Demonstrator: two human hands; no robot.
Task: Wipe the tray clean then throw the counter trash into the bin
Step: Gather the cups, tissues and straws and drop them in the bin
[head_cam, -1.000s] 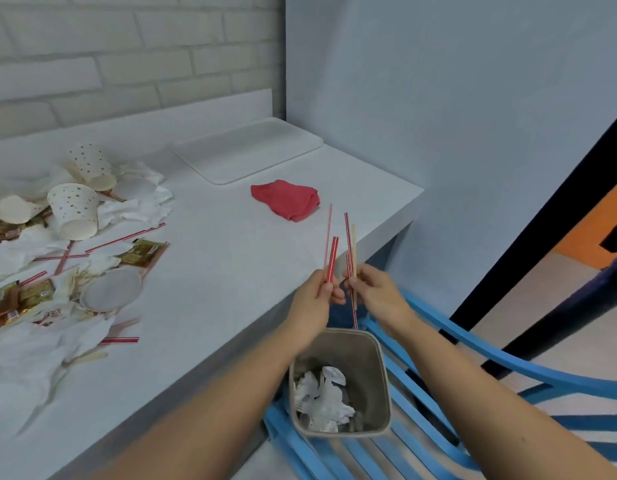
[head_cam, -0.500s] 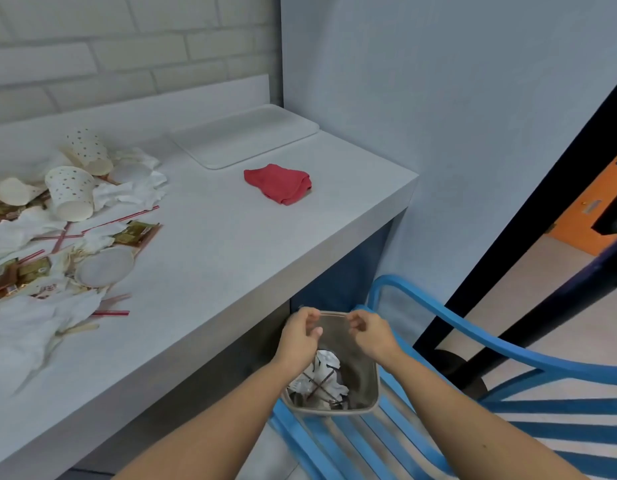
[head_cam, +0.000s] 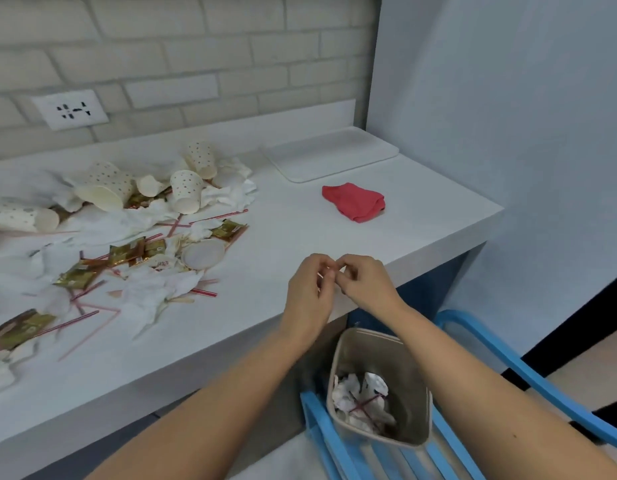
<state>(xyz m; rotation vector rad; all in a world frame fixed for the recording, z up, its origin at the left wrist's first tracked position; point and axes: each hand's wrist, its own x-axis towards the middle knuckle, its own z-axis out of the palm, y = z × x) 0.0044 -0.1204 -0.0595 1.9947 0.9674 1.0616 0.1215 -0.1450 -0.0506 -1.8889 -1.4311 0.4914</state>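
My left hand [head_cam: 310, 289] and my right hand [head_cam: 364, 284] hover close together over the front edge of the white counter [head_cam: 293, 230]. Their curled fingertips touch, and I see nothing held in either. Below them a grey bin [head_cam: 416, 372] stands on a blue chair; inside lie crumpled napkins and red straws [head_cam: 364, 405]. The white tray [head_cam: 334, 155] lies bare in the counter's far right corner, with a red cloth [head_cam: 355, 201] in front of it. A trash pile [head_cam: 127, 244] of dotted paper cups, napkins, gold sachets and straws covers the counter's left side.
The blue slatted chair [head_cam: 507, 362] under the bin reaches out to the right of the counter. A brick wall with a socket [head_cam: 71, 109] runs behind the counter, and a pale blue wall [head_cam: 507, 133] closes its right end.
A second ago both hands held red straws above the bin. They lowered them into it and let go. Now the hands have risen to counter height, and straws lie in the bin.
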